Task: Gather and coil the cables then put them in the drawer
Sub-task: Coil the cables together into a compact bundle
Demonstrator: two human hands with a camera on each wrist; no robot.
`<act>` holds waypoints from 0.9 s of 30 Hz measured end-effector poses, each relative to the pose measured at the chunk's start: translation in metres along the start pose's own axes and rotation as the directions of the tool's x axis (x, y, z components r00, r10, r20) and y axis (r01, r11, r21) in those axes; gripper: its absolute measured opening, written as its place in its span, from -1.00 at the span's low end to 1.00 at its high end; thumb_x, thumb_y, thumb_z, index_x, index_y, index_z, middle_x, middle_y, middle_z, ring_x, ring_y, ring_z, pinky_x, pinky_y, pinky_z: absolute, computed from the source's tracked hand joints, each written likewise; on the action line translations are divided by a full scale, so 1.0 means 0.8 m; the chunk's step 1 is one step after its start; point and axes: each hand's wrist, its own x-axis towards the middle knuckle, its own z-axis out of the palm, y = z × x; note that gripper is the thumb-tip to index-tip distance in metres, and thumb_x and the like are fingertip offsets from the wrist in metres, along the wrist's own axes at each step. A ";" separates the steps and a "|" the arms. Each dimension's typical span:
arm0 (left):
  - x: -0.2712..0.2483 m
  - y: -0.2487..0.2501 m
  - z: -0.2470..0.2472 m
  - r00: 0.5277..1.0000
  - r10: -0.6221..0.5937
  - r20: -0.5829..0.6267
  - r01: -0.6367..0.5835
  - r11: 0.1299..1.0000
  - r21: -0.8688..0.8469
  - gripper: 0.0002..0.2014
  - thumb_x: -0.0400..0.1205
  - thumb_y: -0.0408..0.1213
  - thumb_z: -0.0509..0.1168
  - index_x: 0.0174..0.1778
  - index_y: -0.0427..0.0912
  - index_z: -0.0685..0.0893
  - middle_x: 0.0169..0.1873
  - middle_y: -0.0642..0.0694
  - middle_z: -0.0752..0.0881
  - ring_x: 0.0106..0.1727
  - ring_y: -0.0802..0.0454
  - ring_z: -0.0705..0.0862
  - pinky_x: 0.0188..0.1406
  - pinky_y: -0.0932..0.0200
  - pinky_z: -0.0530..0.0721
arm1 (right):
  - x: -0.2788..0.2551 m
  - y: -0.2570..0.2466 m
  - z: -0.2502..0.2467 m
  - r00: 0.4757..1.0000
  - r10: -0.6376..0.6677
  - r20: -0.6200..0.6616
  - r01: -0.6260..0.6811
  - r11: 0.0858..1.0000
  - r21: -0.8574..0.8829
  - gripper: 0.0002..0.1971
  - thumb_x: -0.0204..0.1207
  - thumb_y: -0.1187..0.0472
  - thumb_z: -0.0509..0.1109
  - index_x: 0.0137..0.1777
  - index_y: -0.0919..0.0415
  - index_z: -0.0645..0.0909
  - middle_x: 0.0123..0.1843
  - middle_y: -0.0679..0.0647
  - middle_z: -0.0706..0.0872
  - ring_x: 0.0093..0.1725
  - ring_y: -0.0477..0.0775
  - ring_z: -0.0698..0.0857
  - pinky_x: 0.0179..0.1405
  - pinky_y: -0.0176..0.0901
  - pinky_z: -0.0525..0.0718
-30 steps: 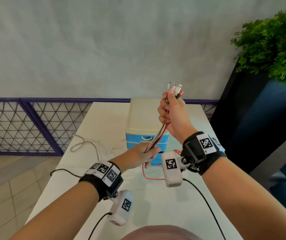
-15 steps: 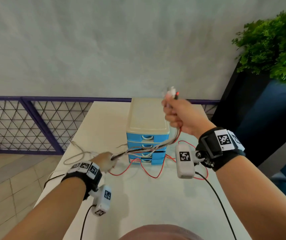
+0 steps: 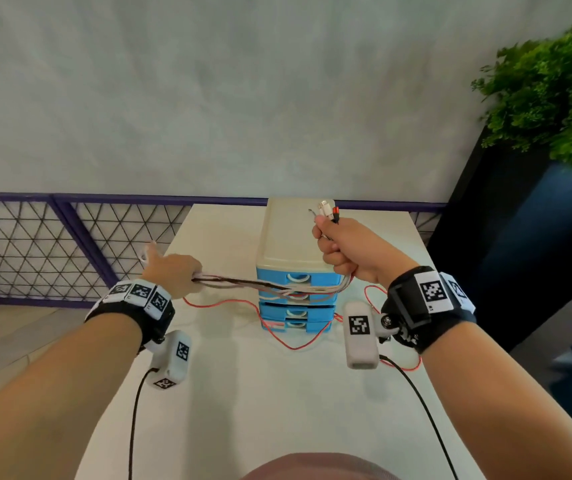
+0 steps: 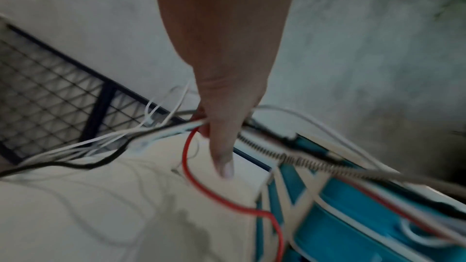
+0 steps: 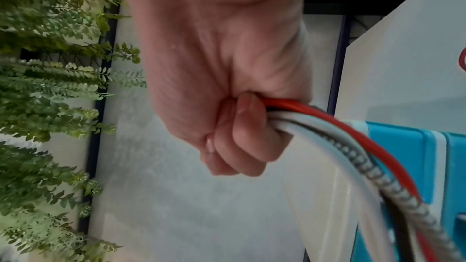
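Grey plaster wall (image 3: 208, 98) runs behind a white table (image 3: 277, 393), with a purple mesh fence (image 3: 52, 244) off to my left and a leafy green plant (image 3: 554, 91) on a dark stand to my right. At the far end of the table stands a small drawer unit (image 3: 295, 271) with a cream top and blue drawers stacked one above another.

My right hand (image 3: 350, 251) is raised beside the top of the drawer unit, fist closed tightly around a bundle of cables (image 3: 267, 287); their plugs (image 3: 327, 211) stick up out of the top of my fist. From the right wrist view I can see red, white, black and braided strands leaving the bottom of my fist (image 5: 227, 87) and curving down.

From there the bundle stretches across the front of the drawers to my left hand (image 3: 173, 271), which grips it out to the left above the table, thumb pointing away. In the left wrist view the cables pass through my curled fingers (image 4: 221, 119), with loose white and black ends trailing beyond toward the fence. A slack red cable (image 3: 288, 344) loops down onto the table in front of the drawers and around to their right.
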 end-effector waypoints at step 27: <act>0.016 0.326 0.060 0.804 0.525 0.279 -0.344 0.793 -0.502 -0.59 0.69 -0.19 0.18 0.45 -0.20 0.49 0.36 -0.21 0.57 0.25 -0.10 0.58 0.25 0.09 0.51 | -0.089 0.059 -0.034 0.987 0.135 -0.087 -0.132 0.990 0.039 -0.67 0.73 -0.09 0.09 -0.08 0.14 0.48 -0.48 -0.09 0.26 -0.61 -0.18 0.19 -0.69 -0.39 0.12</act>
